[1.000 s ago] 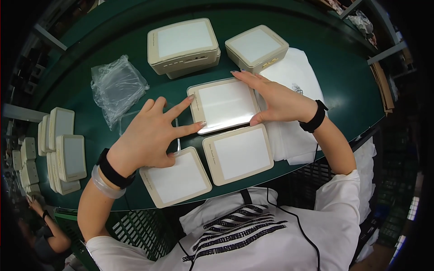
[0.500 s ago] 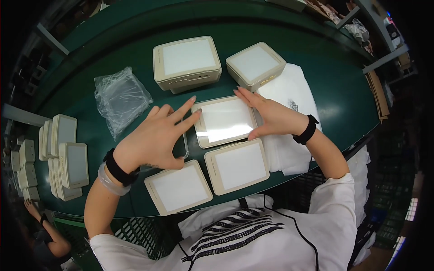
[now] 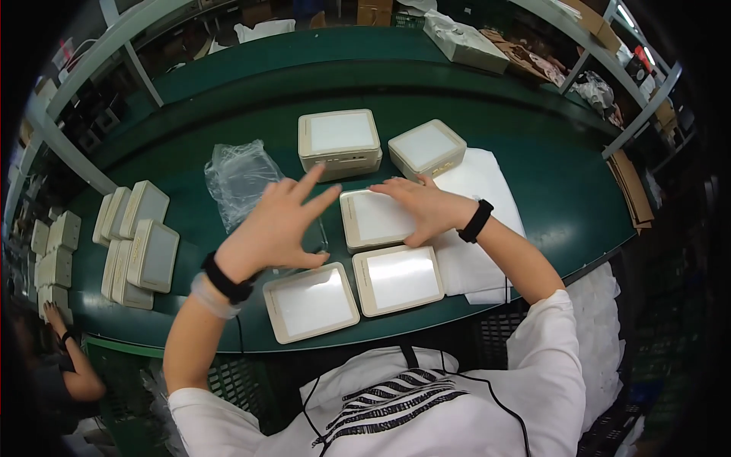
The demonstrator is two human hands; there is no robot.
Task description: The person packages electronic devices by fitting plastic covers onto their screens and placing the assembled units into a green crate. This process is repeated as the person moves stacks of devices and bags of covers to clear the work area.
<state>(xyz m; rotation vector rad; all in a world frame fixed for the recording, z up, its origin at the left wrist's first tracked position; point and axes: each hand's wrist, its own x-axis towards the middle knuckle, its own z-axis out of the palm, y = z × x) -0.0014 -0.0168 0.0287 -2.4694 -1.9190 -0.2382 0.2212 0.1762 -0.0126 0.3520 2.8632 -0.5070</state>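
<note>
At the far left of the green table, a group of cream-coloured square cases is being kept standing on edge in rows. Next to them, a crumpled clear plastic bag is lying flat. The left hand is being held above the table with fingers spread wide, gripping nothing, a black wristband being worn below it. Just beneath it, a flat cream case is lying near the table's front edge, with a second flat case just beside it. The middle case is being pressed by the right hand, laid open and flat on its right part. Behind, two thicker cream boxes are being kept side by side. White sheets are lying under the right forearm
</note>
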